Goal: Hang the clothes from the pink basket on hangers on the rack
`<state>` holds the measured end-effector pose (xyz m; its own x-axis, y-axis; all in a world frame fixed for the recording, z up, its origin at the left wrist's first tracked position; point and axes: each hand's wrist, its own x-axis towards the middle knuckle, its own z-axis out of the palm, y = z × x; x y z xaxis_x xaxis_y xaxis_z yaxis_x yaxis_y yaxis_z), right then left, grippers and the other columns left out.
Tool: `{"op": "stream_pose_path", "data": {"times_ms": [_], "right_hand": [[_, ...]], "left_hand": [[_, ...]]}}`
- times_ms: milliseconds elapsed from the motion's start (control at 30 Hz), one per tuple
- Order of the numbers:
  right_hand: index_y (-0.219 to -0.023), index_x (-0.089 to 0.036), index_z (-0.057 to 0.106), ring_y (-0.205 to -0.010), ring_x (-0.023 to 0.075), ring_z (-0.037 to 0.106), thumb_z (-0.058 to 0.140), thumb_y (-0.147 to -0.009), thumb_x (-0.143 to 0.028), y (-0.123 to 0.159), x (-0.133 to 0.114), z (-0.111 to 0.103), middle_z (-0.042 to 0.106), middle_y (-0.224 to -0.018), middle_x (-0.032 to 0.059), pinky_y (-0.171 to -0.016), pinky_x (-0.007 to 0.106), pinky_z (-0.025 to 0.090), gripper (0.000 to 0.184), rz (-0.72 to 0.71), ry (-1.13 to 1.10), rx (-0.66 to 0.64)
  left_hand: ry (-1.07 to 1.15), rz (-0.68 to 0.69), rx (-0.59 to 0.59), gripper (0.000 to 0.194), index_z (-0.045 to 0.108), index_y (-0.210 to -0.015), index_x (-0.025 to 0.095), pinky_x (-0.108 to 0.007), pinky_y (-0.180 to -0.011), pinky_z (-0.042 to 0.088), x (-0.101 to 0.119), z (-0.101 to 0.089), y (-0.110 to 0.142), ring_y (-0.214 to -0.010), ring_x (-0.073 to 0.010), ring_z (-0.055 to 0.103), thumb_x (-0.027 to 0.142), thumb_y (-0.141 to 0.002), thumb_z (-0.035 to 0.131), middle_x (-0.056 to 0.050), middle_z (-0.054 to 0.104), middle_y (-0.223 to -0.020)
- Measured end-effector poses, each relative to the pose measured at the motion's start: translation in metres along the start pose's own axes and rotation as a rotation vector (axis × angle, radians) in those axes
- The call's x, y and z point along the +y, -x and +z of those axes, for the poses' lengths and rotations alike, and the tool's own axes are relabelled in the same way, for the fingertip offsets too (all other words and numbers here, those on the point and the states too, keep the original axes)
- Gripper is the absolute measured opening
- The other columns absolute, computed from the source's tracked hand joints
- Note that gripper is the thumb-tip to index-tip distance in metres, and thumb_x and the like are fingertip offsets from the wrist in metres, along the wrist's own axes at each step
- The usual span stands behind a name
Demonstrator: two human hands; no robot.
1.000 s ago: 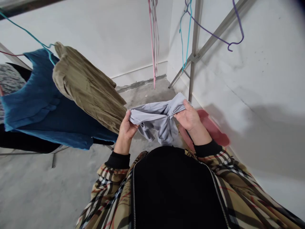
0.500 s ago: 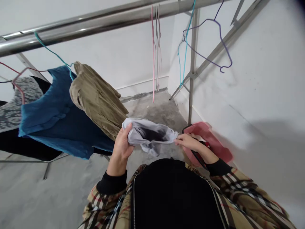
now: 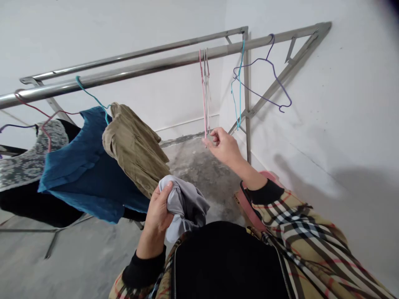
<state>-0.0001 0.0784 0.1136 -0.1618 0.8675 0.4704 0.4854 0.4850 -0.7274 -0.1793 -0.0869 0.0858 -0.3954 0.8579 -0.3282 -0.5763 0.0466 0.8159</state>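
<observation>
Gathered light grey cloth, a garment (image 3: 188, 203), hangs in my left hand (image 3: 158, 209), with the thumb on top and the fingers wrapped beneath. Its exact kind is hidden by the folds. My right hand (image 3: 226, 145) is raised at the lower end of a pink hanger (image 3: 204, 99). Its thumb and forefinger are apart and the other fingers are curled; whether the thumb tip touches the hanger I cannot tell. Beside the pink hanger hang pale hangers (image 3: 208, 91), close together on the metal rail (image 3: 174, 61).
An olive garment (image 3: 134, 145), a blue top (image 3: 84, 166) and a patterned black garment (image 3: 34, 153) hang at left. To the right are a turquoise hanger (image 3: 240, 83) and a purple hanger (image 3: 274, 79). A pink basket (image 3: 249, 207) stands on the floor below my right forearm.
My right hand has let go of the grey garment and risen to the pink hanger. The garment now droops from my left hand alone. The view has tilted up, showing more rail.
</observation>
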Motion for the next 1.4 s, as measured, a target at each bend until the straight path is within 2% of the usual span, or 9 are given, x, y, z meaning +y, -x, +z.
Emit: {"op": "stream_pose_path", "data": {"times_ms": [200, 433, 600, 767, 867, 967, 1033, 1200, 1400], "right_hand": [[-0.107, -0.019, 0.064, -0.087, 0.0247, 0.065, 0.054, -0.087, -0.026, -0.009, -0.005, 0.020, 0.072, -0.087, 0.0099, -0.084, 0.037, 0.045, 0.024, 0.093, 0.366, -0.077], [-0.093, -0.020, 0.071, -0.091, 0.0262, 0.067, 0.051, -0.091, -0.051, -0.015, -0.001, 0.019, 0.075, -0.089, 0.0109, -0.081, 0.036, 0.045, 0.037, 0.122, 0.344, -0.084], [-0.098, -0.021, 0.066, -0.093, 0.0259, 0.066, 0.054, -0.091, -0.036, -0.017, 0.005, 0.024, 0.073, -0.095, 0.0099, -0.079, 0.034, 0.043, 0.021, 0.123, 0.407, -0.031], [-0.105, -0.020, 0.062, -0.094, 0.0261, 0.064, 0.056, -0.090, -0.036, -0.018, 0.017, 0.019, 0.071, -0.099, 0.0106, -0.079, 0.034, 0.043, 0.023, 0.145, 0.413, 0.026], [-0.098, -0.020, 0.065, -0.093, 0.0259, 0.065, 0.054, -0.089, -0.032, -0.019, 0.025, 0.015, 0.072, -0.093, 0.0100, -0.078, 0.034, 0.043, 0.019, 0.169, 0.407, 0.007], [-0.080, -0.021, 0.066, -0.081, 0.0216, 0.064, 0.052, -0.088, -0.034, -0.016, 0.030, 0.016, 0.070, -0.079, 0.0065, -0.073, 0.031, 0.043, 0.021, 0.142, 0.257, 0.016], [-0.074, -0.020, 0.062, -0.066, 0.0159, 0.060, 0.051, -0.088, -0.039, -0.013, 0.030, 0.017, 0.065, -0.070, 0.0027, -0.063, 0.027, 0.043, 0.026, 0.147, 0.002, 0.011], [-0.098, -0.019, 0.061, -0.044, 0.0071, 0.042, 0.060, -0.080, -0.050, -0.008, 0.012, 0.016, 0.054, -0.058, -0.0068, -0.041, 0.020, 0.029, 0.036, 0.240, -0.709, -0.132], [-0.105, -0.020, 0.061, -0.046, 0.0066, 0.037, 0.063, -0.080, -0.045, -0.015, -0.008, 0.007, 0.044, -0.051, -0.0099, -0.042, 0.020, 0.026, 0.036, 0.123, -0.894, -0.139]], "left_hand": [[-0.017, 0.013, -0.002, 0.044, 0.067, -0.084, 0.016, -0.019, -0.060, 0.054, 0.003, -0.012, 0.002, -0.062, -0.0110, 0.066, 0.035, -0.053, 0.091, 0.002, 0.071, -0.073], [-0.011, -0.032, 0.007, 0.046, 0.066, -0.082, 0.015, -0.021, -0.062, 0.055, 0.001, -0.013, 0.001, -0.061, -0.0114, 0.065, 0.035, -0.050, 0.093, 0.001, 0.071, -0.072], [-0.022, -0.023, -0.019, 0.044, 0.067, -0.084, 0.015, -0.020, -0.062, 0.056, 0.001, -0.014, 0.000, -0.063, -0.0116, 0.067, 0.036, -0.053, 0.091, 0.000, 0.072, -0.074], [-0.054, -0.036, -0.049, 0.044, 0.067, -0.087, 0.016, -0.022, -0.060, 0.056, 0.000, -0.015, 0.001, -0.064, -0.0143, 0.068, 0.038, -0.056, 0.090, 0.000, 0.072, -0.075], [-0.044, -0.044, -0.055, 0.044, 0.066, -0.086, 0.016, -0.022, -0.058, 0.056, -0.001, -0.016, 0.001, -0.062, -0.0142, 0.068, 0.038, -0.056, 0.090, 0.000, 0.071, -0.073], [-0.034, -0.050, -0.042, 0.044, 0.065, -0.084, 0.016, -0.021, -0.058, 0.055, -0.001, -0.017, 0.001, -0.061, -0.0135, 0.067, 0.037, -0.055, 0.090, 0.000, 0.070, -0.071], [-0.032, -0.054, -0.034, 0.043, 0.064, -0.083, 0.016, -0.021, -0.058, 0.056, 0.000, -0.018, 0.002, -0.060, -0.0130, 0.067, 0.037, -0.055, 0.090, 0.001, 0.069, -0.070], [-0.013, -0.068, -0.020, 0.043, 0.064, -0.081, 0.016, -0.021, -0.059, 0.056, 0.000, -0.019, 0.001, -0.059, -0.0124, 0.066, 0.035, -0.053, 0.091, 0.002, 0.068, -0.069], [-0.017, -0.073, -0.023, 0.042, 0.065, -0.083, 0.015, -0.022, -0.061, 0.057, -0.003, -0.020, -0.001, -0.061, -0.0128, 0.067, 0.034, -0.055, 0.090, 0.001, 0.070, -0.071]]}}
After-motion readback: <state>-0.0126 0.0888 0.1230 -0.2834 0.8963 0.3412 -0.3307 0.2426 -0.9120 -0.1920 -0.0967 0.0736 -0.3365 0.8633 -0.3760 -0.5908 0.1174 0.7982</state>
